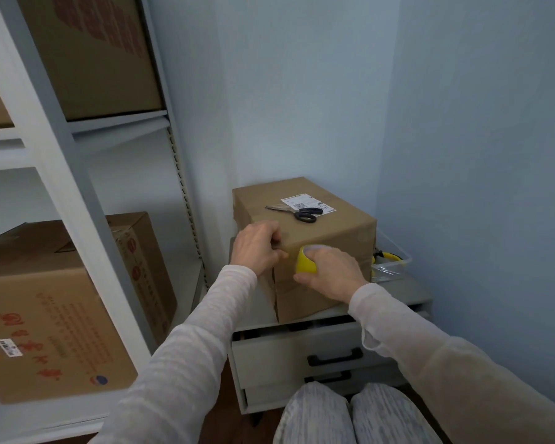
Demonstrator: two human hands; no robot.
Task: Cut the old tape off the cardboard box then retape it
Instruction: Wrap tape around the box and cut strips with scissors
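Right hand (332, 273): closed around a yellow tape roll (305, 260), pressing it against the near face of the cardboard box (330, 232), just below the top edge. Left hand (257, 248): fingers curled over the box's near left top corner, thumb on the near face, gripping the box itself.

Cardboard box: brown, closed, standing on top of a grey drawer unit (297, 354) in the corner of the room. A vertical seam or gap shows low on its near left edge.

Scissors (297, 213): black handles, blades pointing left, lying flat on the box top, beside a white shipping label (306, 203) and partly over it.

Clear plastic container (391, 262): on the drawer unit to the right of the box, holding a yellow-and-black item; contents otherwise unclear.

Drawer unit: top drawer slightly open, black handle.

White shelving rack (61, 174): at left, carrying several larger printed cartons (45, 309) on upper and lower shelves.

Person: light long sleeves, patterned grey trousers, knees at the bottom edge of view.
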